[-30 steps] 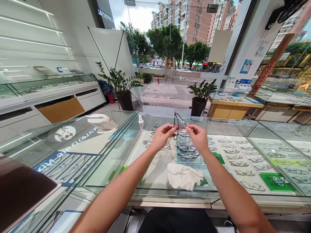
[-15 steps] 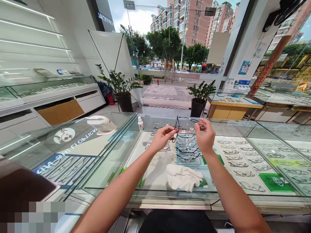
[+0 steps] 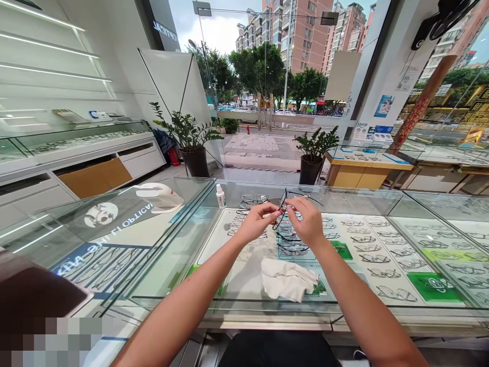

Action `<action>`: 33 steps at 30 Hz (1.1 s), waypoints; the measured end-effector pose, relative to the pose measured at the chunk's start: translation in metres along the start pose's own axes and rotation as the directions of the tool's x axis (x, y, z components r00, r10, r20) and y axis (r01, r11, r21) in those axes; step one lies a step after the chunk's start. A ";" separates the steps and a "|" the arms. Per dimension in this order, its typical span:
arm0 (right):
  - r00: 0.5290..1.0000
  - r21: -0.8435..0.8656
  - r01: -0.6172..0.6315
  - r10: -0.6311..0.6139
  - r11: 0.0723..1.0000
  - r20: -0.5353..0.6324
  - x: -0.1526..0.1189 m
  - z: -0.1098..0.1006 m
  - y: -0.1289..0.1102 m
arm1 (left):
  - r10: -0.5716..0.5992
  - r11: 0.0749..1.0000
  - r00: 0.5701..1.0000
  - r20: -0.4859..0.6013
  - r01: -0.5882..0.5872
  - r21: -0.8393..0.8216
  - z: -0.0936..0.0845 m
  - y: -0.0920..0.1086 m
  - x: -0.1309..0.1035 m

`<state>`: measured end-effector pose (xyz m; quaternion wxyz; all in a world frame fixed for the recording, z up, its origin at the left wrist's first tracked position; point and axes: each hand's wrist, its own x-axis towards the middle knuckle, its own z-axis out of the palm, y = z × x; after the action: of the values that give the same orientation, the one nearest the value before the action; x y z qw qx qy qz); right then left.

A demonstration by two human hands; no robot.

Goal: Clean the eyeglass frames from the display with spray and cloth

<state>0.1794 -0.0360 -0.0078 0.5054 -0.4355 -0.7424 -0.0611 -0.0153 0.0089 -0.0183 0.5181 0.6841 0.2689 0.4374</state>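
Note:
A pair of dark-framed eyeglasses (image 3: 284, 195) is held up over the glass counter, one temple reaching out to the right. My left hand (image 3: 260, 222) pinches the frame from the left side. Close by on the right, my right hand (image 3: 305, 220) has its fingers closed on the same glasses; the fingertips partly cover the frame. Below my hands, several rows of eyeglasses (image 3: 294, 248) lie along the counter. A crumpled cream cloth (image 3: 288, 280) rests near the counter's front edge, between my forearms.
The glass display counter (image 3: 233, 305) spans the front. A white spray bottle (image 3: 220, 195) stands at its far side, left of my hands. Further left sits a white device (image 3: 160, 198). Two potted plants (image 3: 196, 158) flank the glass doors beyond.
My right hand has moved left and down from the temple's end to the frame, beside my left hand. The glasses have turned and shifted slightly right.

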 end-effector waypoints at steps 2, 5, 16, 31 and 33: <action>1.000 0.004 -0.019 0.019 1.000 0.010 0.000 0.000 0.000 | 0.000 1.000 1.000 -0.012 0.000 -0.003 0.000 -0.001 0.000; 0.999 0.005 -0.040 0.040 0.999 0.011 0.000 -0.001 0.000 | 0.000 1.000 0.999 -0.046 -0.001 -0.018 0.000 -0.004 0.001; 0.988 -0.131 -0.099 0.082 0.986 -0.128 0.002 -0.002 0.011 | 0.047 0.997 0.976 -0.213 -0.058 -0.044 -0.006 -0.003 0.004; 0.988 -0.242 -0.156 0.150 0.958 -0.045 -0.001 0.001 0.023 | 0.101 0.985 0.918 -0.383 -0.147 -0.093 -0.005 0.009 0.002; 0.989 -0.156 -0.146 0.142 0.977 -0.033 0.000 0.003 0.017 | 0.085 0.987 0.929 -0.361 -0.128 -0.096 -0.002 0.009 0.001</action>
<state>0.1891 -0.0242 -0.0157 0.4804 -0.5262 -0.6962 -0.0876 -0.0172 0.0083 -0.0095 0.4760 0.5754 0.2941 0.5965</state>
